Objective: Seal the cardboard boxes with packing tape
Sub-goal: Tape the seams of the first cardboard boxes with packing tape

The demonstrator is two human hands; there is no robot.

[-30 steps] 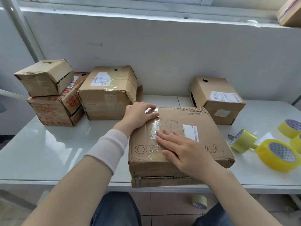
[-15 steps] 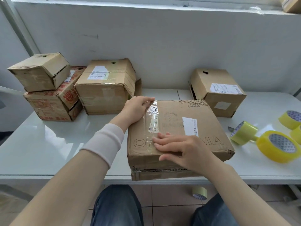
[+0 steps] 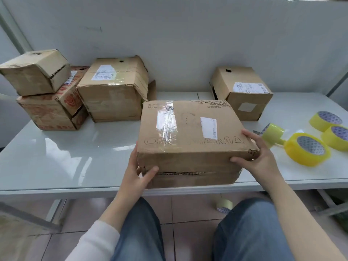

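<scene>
A flat brown cardboard box (image 3: 190,140) lies at the near edge of the white table (image 3: 66,157). A strip of clear tape (image 3: 166,122) runs across its top, left of a white label. My left hand (image 3: 136,173) grips the box's near left corner, thumb on the front face. My right hand (image 3: 256,157) grips the near right corner. A yellow tape roll (image 3: 307,149) lies just right of the box, with a smaller roll on a dispenser (image 3: 273,131) beside it.
Two more yellow rolls (image 3: 328,121) lie at the far right. A labelled box (image 3: 242,91) stands behind right. Three boxes stand at the back left, one (image 3: 35,71) stacked on another (image 3: 50,108), one (image 3: 114,89) beside. A tape roll (image 3: 224,205) lies on the floor.
Both hands left the taped top of the box, where they were pressing the strip, and now hold its near corners. The view has tilted down toward my lap.
</scene>
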